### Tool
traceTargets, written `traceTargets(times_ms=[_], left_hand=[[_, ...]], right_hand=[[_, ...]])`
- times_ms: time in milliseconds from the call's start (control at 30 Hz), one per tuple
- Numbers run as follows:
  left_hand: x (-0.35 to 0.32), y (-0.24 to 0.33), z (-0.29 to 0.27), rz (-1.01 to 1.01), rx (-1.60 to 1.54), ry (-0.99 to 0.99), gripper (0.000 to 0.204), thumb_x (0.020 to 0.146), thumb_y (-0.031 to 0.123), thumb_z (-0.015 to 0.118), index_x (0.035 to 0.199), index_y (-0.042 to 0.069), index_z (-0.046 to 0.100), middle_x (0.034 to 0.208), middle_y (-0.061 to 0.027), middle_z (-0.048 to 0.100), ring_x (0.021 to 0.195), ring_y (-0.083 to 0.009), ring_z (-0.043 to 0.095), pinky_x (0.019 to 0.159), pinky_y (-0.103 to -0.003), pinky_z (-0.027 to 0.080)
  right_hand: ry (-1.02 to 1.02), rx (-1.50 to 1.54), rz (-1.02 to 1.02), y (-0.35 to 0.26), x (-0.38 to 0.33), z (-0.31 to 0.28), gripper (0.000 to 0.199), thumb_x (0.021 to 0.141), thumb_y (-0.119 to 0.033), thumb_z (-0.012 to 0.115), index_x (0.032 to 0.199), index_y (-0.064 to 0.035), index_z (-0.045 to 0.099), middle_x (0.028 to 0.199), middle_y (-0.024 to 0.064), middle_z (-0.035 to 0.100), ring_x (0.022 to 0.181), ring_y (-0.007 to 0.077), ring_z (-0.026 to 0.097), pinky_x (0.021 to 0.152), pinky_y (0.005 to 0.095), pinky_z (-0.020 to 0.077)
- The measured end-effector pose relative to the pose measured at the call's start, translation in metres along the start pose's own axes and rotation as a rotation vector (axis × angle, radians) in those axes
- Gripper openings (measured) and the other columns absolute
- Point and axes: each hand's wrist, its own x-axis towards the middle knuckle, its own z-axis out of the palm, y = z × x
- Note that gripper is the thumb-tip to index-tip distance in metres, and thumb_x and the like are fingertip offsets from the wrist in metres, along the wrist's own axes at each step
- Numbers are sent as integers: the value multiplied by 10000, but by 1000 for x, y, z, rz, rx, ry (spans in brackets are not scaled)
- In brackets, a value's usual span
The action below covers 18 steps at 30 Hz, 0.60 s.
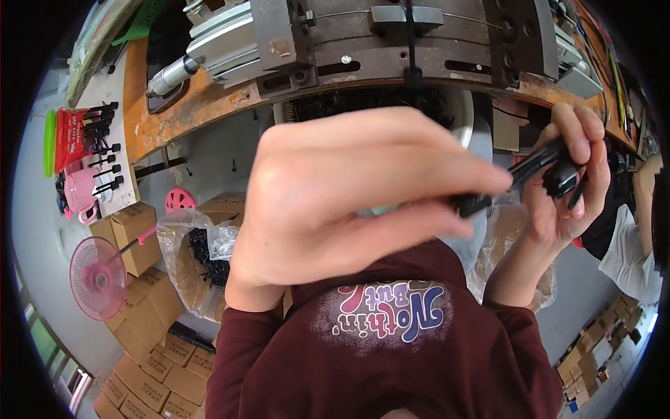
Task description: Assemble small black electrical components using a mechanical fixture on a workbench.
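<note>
Workbench (185,112) edges the far side. Nearer, the blurred left hand (328,188) pinches a black part (474,204); just beside it, the half-curled right hand (544,209) grips black pieces (560,179). Gathering or separating seems underway; next likely calls for steady fingertip control.

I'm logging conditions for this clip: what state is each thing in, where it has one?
Left hand: blurred, pinching a black part
Right hand: fingers curled around black pieces
Clear plastic bag at left: open, black pieces inside
Cardboard boxes: stacked
Pink fan: cannot tell whether running
</note>
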Motion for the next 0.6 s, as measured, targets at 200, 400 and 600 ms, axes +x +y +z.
traceTargets(times_ms=[200, 400, 600], left_hand=[[-4, -2, -5, -42, 405, 179, 323, 592, 22, 808, 906, 7, 734, 993, -133, 691, 818, -192, 658, 656, -268, 541], [-2, -42, 12, 75, 921, 246, 220, 637, 102, 733, 847, 61, 677, 1089, -59, 695, 793, -163, 648, 626, -283, 519], [10, -36, 16, 28, 1018, 205, 134, 687, 87, 688, 808, 30, 688, 1024, -106, 714, 576, -137, 613, 550, -254, 469]], right_hand=[[280, -292, -114, -11, -2, -2, 238, 1006, -134, 467, 1181, 25, 498, 1055, 172, 589, 616, 68, 517, 613, 182, 459], [490, -922, -333, 8, 0, 18, 270, 965, -131, 548, 1195, 8, 515, 1085, 216, 662, 624, 68, 524, 588, 168, 436], [471, -1050, -418, 7, -3, 24, 107, 922, -34, 571, 990, -37, 488, 1107, 245, 620, 633, 66, 520, 579, 167, 451]])
